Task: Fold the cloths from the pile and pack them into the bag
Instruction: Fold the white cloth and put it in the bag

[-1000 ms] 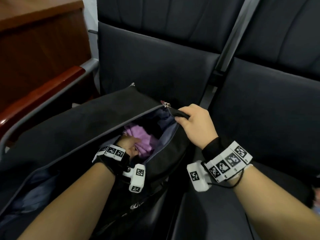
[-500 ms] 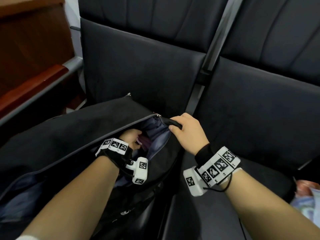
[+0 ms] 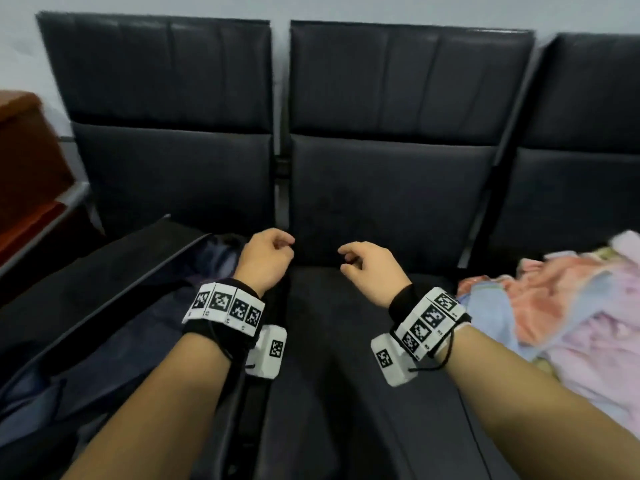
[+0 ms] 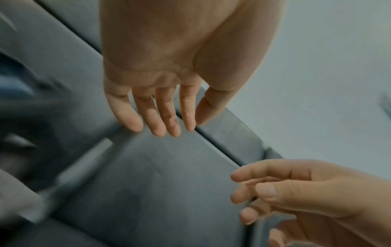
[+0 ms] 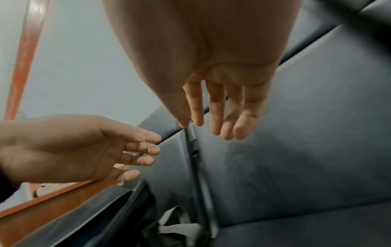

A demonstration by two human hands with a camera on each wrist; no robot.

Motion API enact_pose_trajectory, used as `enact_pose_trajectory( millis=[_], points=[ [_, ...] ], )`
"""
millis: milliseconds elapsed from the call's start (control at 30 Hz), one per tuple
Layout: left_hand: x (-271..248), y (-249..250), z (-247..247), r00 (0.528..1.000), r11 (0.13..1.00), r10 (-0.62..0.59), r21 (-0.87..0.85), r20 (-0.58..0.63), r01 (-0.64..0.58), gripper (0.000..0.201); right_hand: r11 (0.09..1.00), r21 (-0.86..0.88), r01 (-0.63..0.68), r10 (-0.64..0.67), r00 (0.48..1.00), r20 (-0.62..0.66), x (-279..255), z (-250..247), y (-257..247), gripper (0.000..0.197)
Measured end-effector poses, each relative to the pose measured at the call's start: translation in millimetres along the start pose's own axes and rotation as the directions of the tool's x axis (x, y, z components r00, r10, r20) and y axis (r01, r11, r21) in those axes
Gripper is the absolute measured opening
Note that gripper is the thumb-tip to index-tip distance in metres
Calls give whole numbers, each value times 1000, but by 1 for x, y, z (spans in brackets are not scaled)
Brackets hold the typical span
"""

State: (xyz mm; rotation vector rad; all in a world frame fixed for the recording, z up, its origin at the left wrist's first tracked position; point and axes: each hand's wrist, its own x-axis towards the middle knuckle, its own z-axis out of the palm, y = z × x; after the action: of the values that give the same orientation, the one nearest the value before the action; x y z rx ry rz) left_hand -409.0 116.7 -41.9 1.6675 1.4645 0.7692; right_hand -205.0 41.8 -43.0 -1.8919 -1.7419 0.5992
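Observation:
A black bag (image 3: 104, 282) lies open on the left seat, its dark blue lining showing; its rim also shows in the right wrist view (image 5: 118, 208). A pile of pastel cloths (image 3: 568, 306), pink, blue and peach, sits on the right seat. My left hand (image 3: 266, 258) hovers over the bag's right end, fingers relaxed and empty (image 4: 160, 113). My right hand (image 3: 367, 268) hangs over the middle seat, fingers loose and empty (image 5: 215, 113). Neither hand touches the bag or the cloths.
A row of black padded seats (image 3: 381, 188) runs across the view, with a grey wall behind. A reddish wooden cabinet (image 3: 24, 161) and a metal armrest stand at the far left. The middle seat cushion (image 3: 346, 393) lies between bag and pile.
My left hand came out of the bag, leaving the purple cloth inside. My right hand let go of the bag's edge. Both hands moved right and the view swung toward the cloth pile.

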Motion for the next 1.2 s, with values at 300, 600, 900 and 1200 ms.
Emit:
enact_pose_trajectory(
  millis=[300,600,900,1200],
  points=[
    [-46,87,240,920,991,88,58,383,-119,18,955,-79,-287,282,957,-68,-118,-111,203,40],
    [-50,75,367,867,989,-87,149,491,15,31,927,118,-356,368,923,-111,-130,-107,321,38],
    [-45,63,412,872,984,-177,69,456,164,55,986,48,-161,145,959,245,-123,-79,334,31],
    [-51,53,392,884,975,-206,12,420,222,33,946,87,-313,307,949,76,-110,-89,340,80]
  ],
)
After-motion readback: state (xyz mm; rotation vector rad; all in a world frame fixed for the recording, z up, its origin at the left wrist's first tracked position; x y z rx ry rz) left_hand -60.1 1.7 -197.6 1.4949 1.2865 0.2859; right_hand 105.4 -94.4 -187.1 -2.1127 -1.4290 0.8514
